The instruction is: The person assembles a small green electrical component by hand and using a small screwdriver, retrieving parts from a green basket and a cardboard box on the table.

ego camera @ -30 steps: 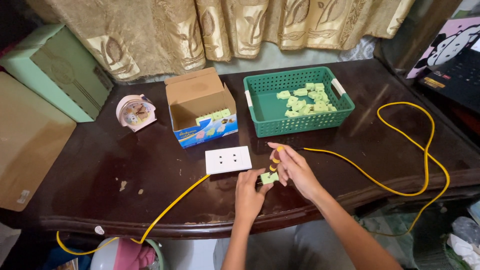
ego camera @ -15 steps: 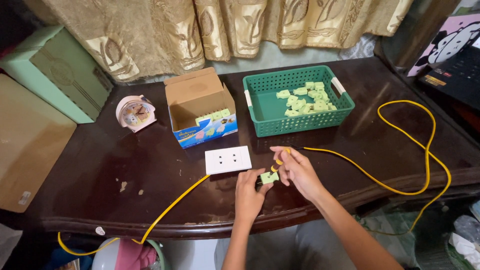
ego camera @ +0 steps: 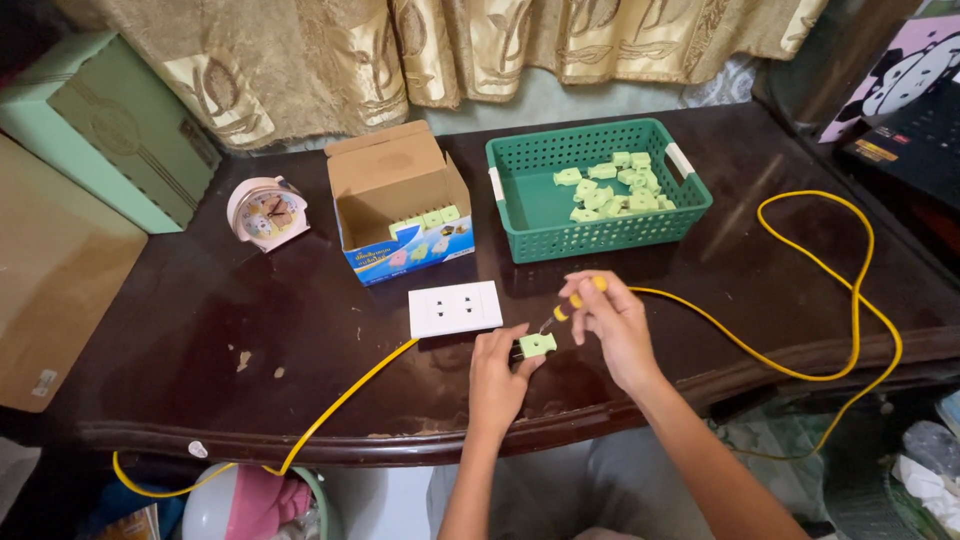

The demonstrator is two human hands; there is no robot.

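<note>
My left hand [ego camera: 497, 378] pinches a small pale green plug part [ego camera: 537, 345] just above the dark wooden table [ego camera: 230, 330], near its front edge. My right hand [ego camera: 612, 322] grips a yellow-handled screwdriver [ego camera: 580, 296], its tip pointing down at the green part. A white double socket plate [ego camera: 455, 309] lies just left of my hands, with a yellow cable [ego camera: 330, 415] running from it over the front edge.
A green plastic basket [ego camera: 530, 205] holds several more green parts at the back. An open cardboard box [ego camera: 400, 205] and a pink alarm clock [ego camera: 266, 212] stand to its left. A long yellow cable [ego camera: 850, 290] loops on the right. Curtains hang behind.
Both hands stay in nearly the same place. My right hand has shifted slightly around the screwdriver over the green part.
</note>
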